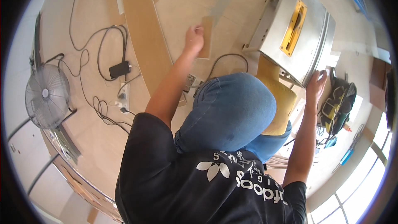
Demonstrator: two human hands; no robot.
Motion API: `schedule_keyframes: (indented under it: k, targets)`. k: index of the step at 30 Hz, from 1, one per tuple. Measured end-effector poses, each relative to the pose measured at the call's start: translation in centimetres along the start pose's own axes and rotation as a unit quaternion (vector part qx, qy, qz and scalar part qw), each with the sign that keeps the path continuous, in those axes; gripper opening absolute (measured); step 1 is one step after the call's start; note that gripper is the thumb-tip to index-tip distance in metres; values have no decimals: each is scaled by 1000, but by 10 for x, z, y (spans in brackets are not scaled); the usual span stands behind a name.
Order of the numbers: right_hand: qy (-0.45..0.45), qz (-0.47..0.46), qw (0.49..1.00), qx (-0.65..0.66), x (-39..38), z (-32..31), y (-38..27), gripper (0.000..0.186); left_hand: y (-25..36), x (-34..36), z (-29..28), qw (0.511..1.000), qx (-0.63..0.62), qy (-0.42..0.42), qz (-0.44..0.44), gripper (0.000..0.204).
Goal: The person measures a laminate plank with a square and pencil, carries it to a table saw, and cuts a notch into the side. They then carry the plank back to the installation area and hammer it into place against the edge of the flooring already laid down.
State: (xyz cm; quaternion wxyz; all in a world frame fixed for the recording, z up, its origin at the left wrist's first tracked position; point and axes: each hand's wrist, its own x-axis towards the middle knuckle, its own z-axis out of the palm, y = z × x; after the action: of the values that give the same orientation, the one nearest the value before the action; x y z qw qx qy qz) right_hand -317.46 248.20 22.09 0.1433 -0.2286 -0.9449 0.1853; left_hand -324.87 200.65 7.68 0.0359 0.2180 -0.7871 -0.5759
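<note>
My left hand (194, 40), slightly blurred, is reached out over the floor with its fingers curled closed. It overlaps the left edge of a short wooden board (207, 37); whether it grips the board or something small, I cannot make out. My right hand (316, 86) is at the near right corner of a table saw (306, 33), its fingers apart beside the dark rail (320, 45) along the saw's edge. A yellow insert (294, 27) with a slot sits in the saw's grey metal top. Under the saw, near my knees, is a yellow stand-like piece (275, 103).
Long wooden planks (145, 29) lie left of my left hand. Farther left are tangled cables, a black power adapter (119, 70), a power strip (124, 93) and a floor fan (47, 95). A dark tool bag (340, 99) stands right of my right hand. A cable (232, 54) curves before my knee.
</note>
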Motion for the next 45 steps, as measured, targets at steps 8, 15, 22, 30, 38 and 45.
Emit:
schedule_keyframes:
  k: [8, 15, 22, 30, 38, 45]
  targets:
    - [-35, 1, 999, -3, 3, 9, -9, 67, -110, 69, -141, 988, 135, 68, -33, 36]
    - [-30, 37, 998, -42, 1, -3, 0, 70, -144, -95, -242, 822, 508, 55, -251, 83]
    - [-31, 23, 999, -35, 4, -1, 9, 71, -160, -158, -229, 878, 381, 105, -271, 91]
    - [-53, -7, 999, -8, 2, 7, 0, 70, -216, -143, -300, 881, 315, 0, -353, 94]
    - [-17, -14, 999, -38, 9, 2, 21, 71, -160, -223, -217, 851, 435, 17, -294, 69]
    - [-18, 1, 999, -42, 9, -10, 20, 72, -202, -218, -248, 893, 127, -10, -431, 34]
